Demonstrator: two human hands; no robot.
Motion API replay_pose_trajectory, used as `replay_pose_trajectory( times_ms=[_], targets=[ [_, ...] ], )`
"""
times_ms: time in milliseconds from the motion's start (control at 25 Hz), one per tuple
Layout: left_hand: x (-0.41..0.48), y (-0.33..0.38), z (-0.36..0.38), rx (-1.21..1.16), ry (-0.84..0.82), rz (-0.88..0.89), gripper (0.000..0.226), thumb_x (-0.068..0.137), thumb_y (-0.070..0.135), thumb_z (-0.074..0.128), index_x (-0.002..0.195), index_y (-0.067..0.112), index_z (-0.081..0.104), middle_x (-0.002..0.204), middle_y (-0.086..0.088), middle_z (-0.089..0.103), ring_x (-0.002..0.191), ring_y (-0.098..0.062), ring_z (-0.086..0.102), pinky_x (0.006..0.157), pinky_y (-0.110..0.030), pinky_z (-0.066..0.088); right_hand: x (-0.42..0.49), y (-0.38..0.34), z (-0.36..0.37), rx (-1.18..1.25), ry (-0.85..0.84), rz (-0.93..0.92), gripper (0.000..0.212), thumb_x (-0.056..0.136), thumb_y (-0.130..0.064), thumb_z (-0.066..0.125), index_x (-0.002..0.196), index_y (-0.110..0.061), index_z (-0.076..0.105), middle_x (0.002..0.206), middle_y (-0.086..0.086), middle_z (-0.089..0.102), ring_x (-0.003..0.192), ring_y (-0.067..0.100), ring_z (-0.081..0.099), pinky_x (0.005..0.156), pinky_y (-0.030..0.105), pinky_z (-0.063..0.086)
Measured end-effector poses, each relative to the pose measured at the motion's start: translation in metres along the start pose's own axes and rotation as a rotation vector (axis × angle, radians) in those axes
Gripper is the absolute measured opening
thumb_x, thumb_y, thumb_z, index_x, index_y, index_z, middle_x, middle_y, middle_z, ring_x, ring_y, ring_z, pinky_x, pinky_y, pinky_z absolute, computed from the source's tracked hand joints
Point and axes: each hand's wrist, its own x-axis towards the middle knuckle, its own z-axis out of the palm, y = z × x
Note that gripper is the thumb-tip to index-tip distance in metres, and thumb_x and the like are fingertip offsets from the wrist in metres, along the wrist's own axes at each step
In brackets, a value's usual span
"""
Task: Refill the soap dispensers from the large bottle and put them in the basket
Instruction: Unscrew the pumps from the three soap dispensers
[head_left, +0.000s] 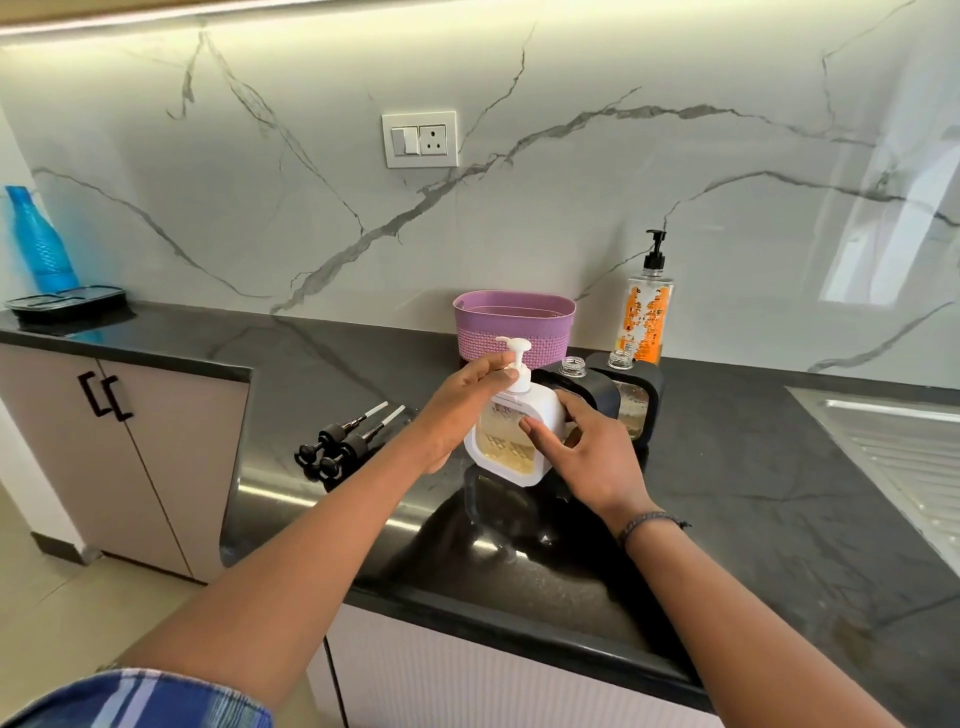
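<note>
White square plastic soap dispenser (511, 441): tipped onto a lower corner on the glossy black stone countertop (753, 493), near the front of the lilac plastic basket with woven-pattern wall (511, 325), not yet in it. Amber liquid visible through the clear, faceted front window.

Right hand (587, 452): wrapped round the dispenser body, thumb across the window, fingers behind. Probable purpose: bracing the smooth casing against twist.

Left hand (467, 410): fingers curled round the collar below the white pump head (514, 358). Probably threading the collar home, though the direction of turn cannot be told.

Two black square plastic dispensers (647, 387): upright just behind the white one, clear threaded necks open, ready for pouring.

Two black pump heads with white dip tubes (343, 439): laid flat, side by side, well to the left, presumably to keep them out of the work area.

Tall clear large bottle with orange label and black pump (644, 317): upright at the wall, right of the basket, pump fitted.

Handling: hard gloss plastic, likely slippery if soap-wet. Keep a full-palm hold.
</note>
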Motion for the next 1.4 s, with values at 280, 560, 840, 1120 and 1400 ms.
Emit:
replay_pose_trajectory(
  times_ms=[280,560,840,1120,1400],
  targets=[
    [0.01,0.011,-0.002,0.108,0.029,0.012,0.035,0.084,0.04,0.081,0.112,0.024,0.067,0.113,-0.001,0.073,0.101,-0.015,0.068,0.091,-0.034,0.053,0.0,0.001,0.0,0.031,0.002,0.002,0.058,0.089,-0.063,0.064,0.139,-0.032,0.06,0.12,-0.014,0.071,0.105,0.006,0.067,0.088,0.028,0.058],
    [0.009,0.011,0.007,0.07,0.064,0.014,0.034,0.087,0.038,0.078,0.117,0.023,0.07,0.109,0.003,0.074,0.1,-0.016,0.069,0.085,-0.03,0.053,0.0,0.0,-0.001,0.028,-0.01,0.013,0.058,0.09,-0.063,0.064,0.141,-0.034,0.058,0.116,-0.019,0.068,0.102,0.004,0.065,0.085,0.026,0.058],
    [0.01,0.012,0.012,0.005,0.069,0.022,0.017,0.094,0.033,0.067,0.109,0.027,0.073,0.105,-0.001,0.073,0.098,-0.019,0.067,0.087,-0.035,0.051,0.001,0.004,-0.003,-0.033,0.001,0.021,0.069,0.087,-0.071,0.061,0.144,-0.032,0.056,0.124,-0.013,0.072,0.108,0.009,0.067,0.091,0.037,0.059],
    [0.014,0.014,0.013,0.143,0.039,0.01,0.038,0.087,0.041,0.072,0.12,0.025,0.065,0.114,-0.001,0.07,0.111,-0.023,0.066,0.097,-0.04,0.051,0.001,0.001,-0.007,-0.048,-0.012,0.03,0.067,0.089,-0.066,0.064,0.146,-0.033,0.053,0.124,-0.011,0.071,0.109,0.011,0.067,0.091,0.036,0.059],
    [0.01,0.025,0.008,0.158,0.186,0.077,0.038,0.078,0.045,0.085,0.107,0.023,0.074,0.1,0.001,0.076,0.095,-0.015,0.072,0.085,-0.032,0.055,0.001,0.001,-0.007,-0.052,-0.018,0.023,0.068,0.087,-0.069,0.064,0.145,-0.034,0.054,0.124,-0.01,0.072,0.108,0.011,0.067,0.09,0.036,0.059]
  ],
)
